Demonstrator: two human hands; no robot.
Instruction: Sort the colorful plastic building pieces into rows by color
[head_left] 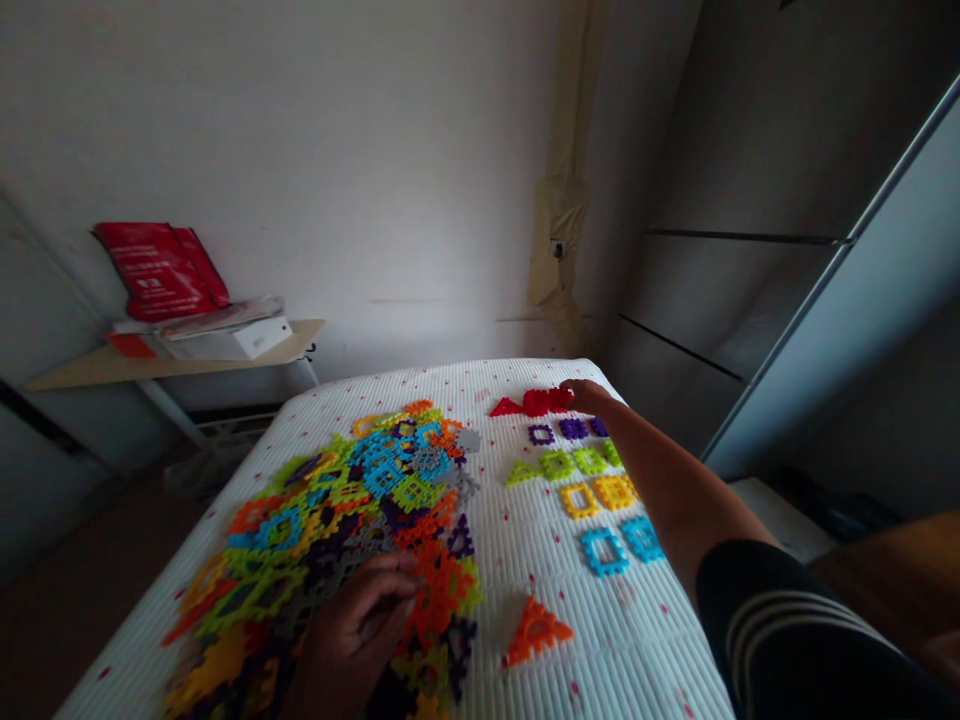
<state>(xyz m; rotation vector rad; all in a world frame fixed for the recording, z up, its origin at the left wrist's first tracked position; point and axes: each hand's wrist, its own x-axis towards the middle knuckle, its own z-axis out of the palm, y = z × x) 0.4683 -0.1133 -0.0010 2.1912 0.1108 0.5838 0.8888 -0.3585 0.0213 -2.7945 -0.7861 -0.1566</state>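
Observation:
My right hand (589, 394) reaches to the far right of the bed-like surface, its fingers closed at a red square interlocking plastic tile (561, 400). That tile is at the end of a row with another red tile (535, 403) and a red triangle (506, 407). My left hand (356, 625) is low over a large mixed pile of interlocking tiles (382, 465). Its fingers curl toward the thumb, with no piece visible between them. Orange tiles (435, 590) lie just beside its fingertips.
Nearer rows hold purple tiles (541, 435), green tiles (557, 464), yellow tiles (579, 500) and blue tiles (604, 551); my right forearm covers their right ends. An orange triangle (536, 632) lies apart in front. A side table (300, 340) carries a red bag (161, 270).

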